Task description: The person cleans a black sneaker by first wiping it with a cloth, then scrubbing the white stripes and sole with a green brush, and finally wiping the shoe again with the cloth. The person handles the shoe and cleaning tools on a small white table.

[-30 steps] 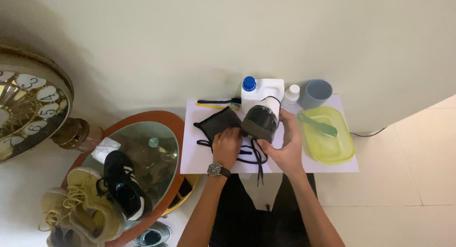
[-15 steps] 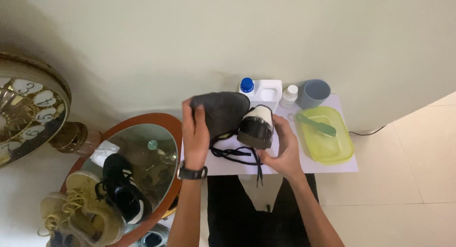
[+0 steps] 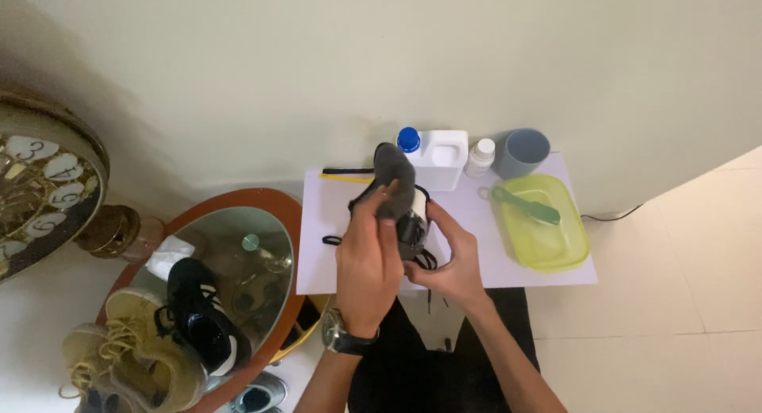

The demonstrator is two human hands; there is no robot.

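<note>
Above white surface we now hold dark shoe upended; left hand grips sole, right hand cups heel.

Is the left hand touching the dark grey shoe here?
Touching. The head view shows the left hand with its fingers wrapped over the dark grey shoe, no gap between them; the right hand supports it from the other side.

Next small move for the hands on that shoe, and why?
Probably lower the shoe back toward the white sheet. Both hands hold it raised: the left hand wraps the grey upper, the right hand cups it from the side, and black laces dangle loose onto the sheet, so they could catch.
</note>
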